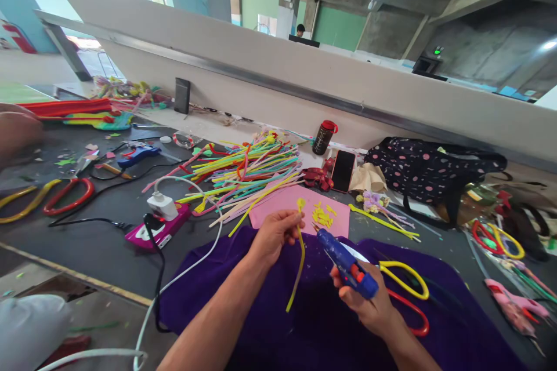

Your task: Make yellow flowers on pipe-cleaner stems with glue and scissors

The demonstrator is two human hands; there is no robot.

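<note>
My left hand (274, 235) pinches a yellow pipe cleaner (299, 255) near its curled top end; the stem hangs down over the purple cloth (243, 307) on my lap. My right hand (369, 301) grips a blue hot glue gun (346, 264), whose nozzle points up and left toward the pipe cleaner, a short gap from it. A pink sheet (282, 211) with small yellow cut pieces (322, 216) lies just beyond my hands. Scissors with yellow and red handles (407, 295) rest on the cloth beside my right hand.
A heap of coloured pipe cleaners (243, 177) covers the dark table's middle. A white charger on a pink power strip (163, 217) sits left, with cables. A phone (343, 170), a dark bottle (324, 136) and a polka-dot bag (430, 171) lie to the right. Another person's arm (15, 130) shows far left.
</note>
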